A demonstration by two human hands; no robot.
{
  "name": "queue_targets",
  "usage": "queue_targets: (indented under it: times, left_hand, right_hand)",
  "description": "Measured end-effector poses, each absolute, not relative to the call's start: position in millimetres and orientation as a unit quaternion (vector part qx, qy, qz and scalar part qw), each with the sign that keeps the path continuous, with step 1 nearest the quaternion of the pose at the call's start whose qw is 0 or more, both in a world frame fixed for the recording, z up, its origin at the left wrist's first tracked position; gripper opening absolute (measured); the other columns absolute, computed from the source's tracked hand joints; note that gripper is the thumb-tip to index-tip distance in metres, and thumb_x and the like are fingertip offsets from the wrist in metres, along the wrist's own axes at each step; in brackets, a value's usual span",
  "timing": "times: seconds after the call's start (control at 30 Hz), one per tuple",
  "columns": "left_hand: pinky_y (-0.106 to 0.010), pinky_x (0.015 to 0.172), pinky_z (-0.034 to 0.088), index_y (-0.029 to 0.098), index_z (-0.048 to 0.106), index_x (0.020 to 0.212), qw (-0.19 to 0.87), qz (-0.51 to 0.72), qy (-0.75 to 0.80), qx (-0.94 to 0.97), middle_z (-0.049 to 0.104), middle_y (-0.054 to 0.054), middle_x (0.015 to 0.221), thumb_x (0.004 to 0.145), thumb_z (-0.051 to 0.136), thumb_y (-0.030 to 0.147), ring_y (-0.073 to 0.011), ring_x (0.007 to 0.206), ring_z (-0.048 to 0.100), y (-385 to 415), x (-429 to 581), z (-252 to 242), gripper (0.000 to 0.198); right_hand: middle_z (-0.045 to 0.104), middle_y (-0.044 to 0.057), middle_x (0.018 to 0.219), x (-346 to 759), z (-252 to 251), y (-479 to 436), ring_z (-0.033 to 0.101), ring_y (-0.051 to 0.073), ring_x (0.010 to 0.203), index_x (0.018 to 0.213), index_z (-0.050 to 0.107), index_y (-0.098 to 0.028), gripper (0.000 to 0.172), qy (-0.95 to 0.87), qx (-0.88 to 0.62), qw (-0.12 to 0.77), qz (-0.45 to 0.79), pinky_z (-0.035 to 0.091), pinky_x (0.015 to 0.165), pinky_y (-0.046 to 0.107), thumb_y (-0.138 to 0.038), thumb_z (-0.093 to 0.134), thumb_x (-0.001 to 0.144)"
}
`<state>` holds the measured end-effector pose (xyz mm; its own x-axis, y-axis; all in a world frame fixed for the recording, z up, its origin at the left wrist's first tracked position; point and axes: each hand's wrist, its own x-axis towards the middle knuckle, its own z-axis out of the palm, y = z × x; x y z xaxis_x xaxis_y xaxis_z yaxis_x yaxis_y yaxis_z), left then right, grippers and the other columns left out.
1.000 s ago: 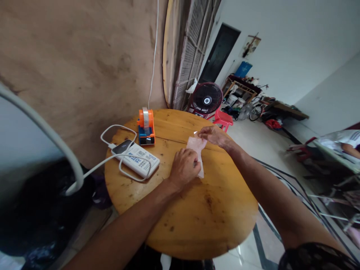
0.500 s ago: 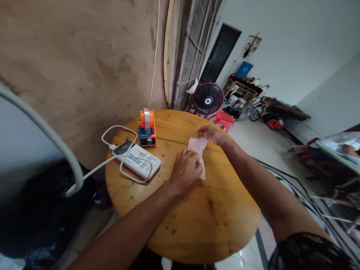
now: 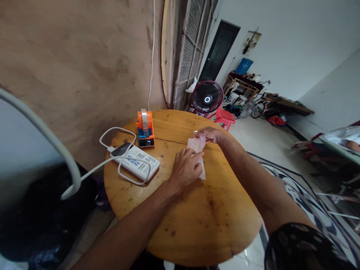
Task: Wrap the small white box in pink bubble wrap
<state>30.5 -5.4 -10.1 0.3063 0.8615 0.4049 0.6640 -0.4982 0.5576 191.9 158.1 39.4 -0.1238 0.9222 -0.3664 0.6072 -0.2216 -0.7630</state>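
Note:
A strip of pinkish bubble wrap (image 3: 194,144) lies on the round wooden table (image 3: 208,232). My left hand (image 3: 186,165) rests over its near part, fingers stretched out and pressing it down. At the far end, the fingers of my right hand (image 3: 209,135) are closed on a folded part of the wrap. A small shiny bit shows by those fingertips, too small to make out. Whether anything lies inside the wrap is hidden.
To the left on the table stands an orange and blue tape dispenser (image 3: 145,129). Nearer is a white power bank (image 3: 140,163) with a looped white cable (image 3: 120,129). Beyond the table are a fan (image 3: 207,98) and a red plastic stool (image 3: 225,117).
My left hand's fingers have spread from a more curled pose on the wrap. My right hand has shifted slightly left, and the wrap's far end is now more folded over.

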Motion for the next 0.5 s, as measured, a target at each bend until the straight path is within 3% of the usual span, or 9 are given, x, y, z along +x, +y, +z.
queue_targets:
  times: [0.17,0.5]
  left_hand:
    - [-0.037,0.093,0.039,0.019,0.063,0.099,0.133,0.315,0.493,0.800,0.066,-0.007,0.109,0.083,0.050,0.021,-0.0248,0.109,0.053,-4.3,31.9,-8.2,0.021]
    - [-0.038,0.094,0.041,0.017,0.066,0.097,0.137,0.296,0.512,0.795,0.066,-0.009,0.106,0.084,0.052,0.027,-0.0268,0.105,0.054,-1.2,31.9,-11.6,0.022]
  right_hand:
    - [0.065,0.001,0.065,196.8,39.4,160.5,0.058,0.012,0.061,0.072,0.062,-0.018,0.009,-0.544,-0.645,0.168,0.509,0.050,0.065,0.028,-0.018,0.071,0.071]
    - [0.064,0.002,0.064,199.9,33.5,155.8,0.059,0.012,0.059,0.074,0.061,-0.015,0.007,-0.501,-0.636,0.168,0.562,0.049,0.068,0.028,-0.012,0.067,0.075]
